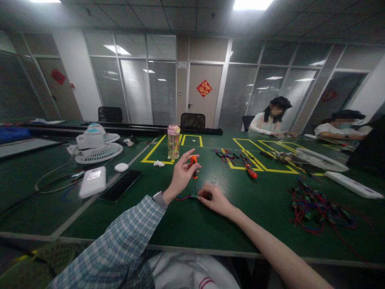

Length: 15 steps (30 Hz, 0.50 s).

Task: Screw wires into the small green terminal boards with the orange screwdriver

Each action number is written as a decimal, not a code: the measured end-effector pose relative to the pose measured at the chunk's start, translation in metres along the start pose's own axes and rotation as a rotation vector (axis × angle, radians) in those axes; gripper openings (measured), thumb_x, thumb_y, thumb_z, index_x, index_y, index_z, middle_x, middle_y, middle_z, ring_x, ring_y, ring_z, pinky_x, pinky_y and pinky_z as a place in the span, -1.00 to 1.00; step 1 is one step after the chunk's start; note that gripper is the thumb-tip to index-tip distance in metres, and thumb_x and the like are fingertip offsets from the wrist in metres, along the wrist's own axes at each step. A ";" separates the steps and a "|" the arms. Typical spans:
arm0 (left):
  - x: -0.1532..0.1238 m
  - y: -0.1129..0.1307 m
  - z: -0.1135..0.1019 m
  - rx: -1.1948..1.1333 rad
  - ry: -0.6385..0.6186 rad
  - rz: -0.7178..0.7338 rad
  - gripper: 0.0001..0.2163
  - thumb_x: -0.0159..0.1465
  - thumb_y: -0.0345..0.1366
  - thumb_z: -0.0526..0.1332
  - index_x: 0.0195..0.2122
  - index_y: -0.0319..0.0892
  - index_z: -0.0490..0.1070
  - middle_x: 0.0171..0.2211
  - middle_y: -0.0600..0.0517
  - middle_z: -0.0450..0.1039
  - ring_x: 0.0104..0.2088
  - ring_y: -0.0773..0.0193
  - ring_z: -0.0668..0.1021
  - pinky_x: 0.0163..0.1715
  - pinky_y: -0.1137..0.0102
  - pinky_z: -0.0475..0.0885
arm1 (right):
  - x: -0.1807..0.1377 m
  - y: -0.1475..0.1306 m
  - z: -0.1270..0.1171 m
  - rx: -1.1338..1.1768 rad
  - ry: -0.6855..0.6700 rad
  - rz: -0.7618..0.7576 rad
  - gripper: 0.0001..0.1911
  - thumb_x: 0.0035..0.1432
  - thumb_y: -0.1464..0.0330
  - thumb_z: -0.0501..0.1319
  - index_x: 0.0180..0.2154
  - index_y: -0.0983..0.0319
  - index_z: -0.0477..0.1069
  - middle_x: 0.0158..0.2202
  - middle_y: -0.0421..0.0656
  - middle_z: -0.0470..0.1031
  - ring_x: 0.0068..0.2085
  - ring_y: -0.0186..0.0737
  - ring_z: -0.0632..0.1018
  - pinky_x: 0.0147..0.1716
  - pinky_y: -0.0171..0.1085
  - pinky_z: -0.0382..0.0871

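Observation:
My left hand [182,175] pinches the orange handle of a small screwdriver [194,166], held upright with its thin shaft pointing down at a small wired part [195,196] on the green table [180,224]. My right hand [214,199] lies beside it, fingers closed over that small part, from which a red wire runs left. My left arm wears a checked sleeve and a wristwatch. The right forearm is bare.
A pink-capped bottle [173,141] stands behind the hands. To the left lie a black phone [120,185], a white power bank [93,181] and two white fans [96,147]. A tangle of red and blue wires [319,206] lies right. Another orange screwdriver [251,171] and two seated people are farther back.

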State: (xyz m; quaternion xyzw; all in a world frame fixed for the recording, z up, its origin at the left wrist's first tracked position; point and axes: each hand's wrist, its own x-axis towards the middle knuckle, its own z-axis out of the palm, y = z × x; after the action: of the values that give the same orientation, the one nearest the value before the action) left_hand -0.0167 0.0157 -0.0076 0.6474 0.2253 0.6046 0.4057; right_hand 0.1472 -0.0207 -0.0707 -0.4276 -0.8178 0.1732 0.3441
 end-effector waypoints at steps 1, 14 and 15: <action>-0.001 0.000 -0.001 0.026 0.005 0.001 -0.52 0.16 -0.27 0.30 0.11 -0.11 0.29 0.00 -0.10 0.45 -0.37 0.33 0.60 -0.38 0.43 0.56 | 0.000 0.000 0.000 0.000 -0.001 -0.003 -0.95 0.05 0.50 0.24 -0.40 0.28 0.48 -0.46 -0.22 0.36 -0.45 -0.36 0.40 -0.45 -0.38 0.26; 0.008 0.002 -0.004 -0.288 -0.096 -0.140 -0.67 0.18 -0.29 0.25 -0.03 -0.22 0.39 -0.11 -0.11 0.48 -0.18 0.18 0.58 -0.08 0.21 0.47 | 0.000 0.003 0.001 -0.002 -0.004 0.005 -0.95 0.04 0.50 0.24 -0.39 0.29 0.48 -0.45 -0.21 0.37 -0.45 -0.35 0.40 -0.45 -0.38 0.27; 0.008 0.002 -0.005 -0.300 -0.095 -0.156 -0.67 0.16 -0.30 0.28 -0.04 -0.22 0.39 -0.12 -0.10 0.48 -0.19 0.19 0.58 -0.10 0.23 0.48 | 0.000 0.002 0.001 -0.002 -0.003 0.005 -0.95 0.04 0.50 0.24 -0.39 0.29 0.48 -0.45 -0.21 0.37 -0.45 -0.35 0.40 -0.45 -0.38 0.27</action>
State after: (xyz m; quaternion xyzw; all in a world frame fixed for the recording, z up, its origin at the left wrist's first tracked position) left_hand -0.0203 0.0219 -0.0010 0.5880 0.1627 0.5667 0.5538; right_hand 0.1479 -0.0196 -0.0725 -0.4297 -0.8173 0.1740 0.3422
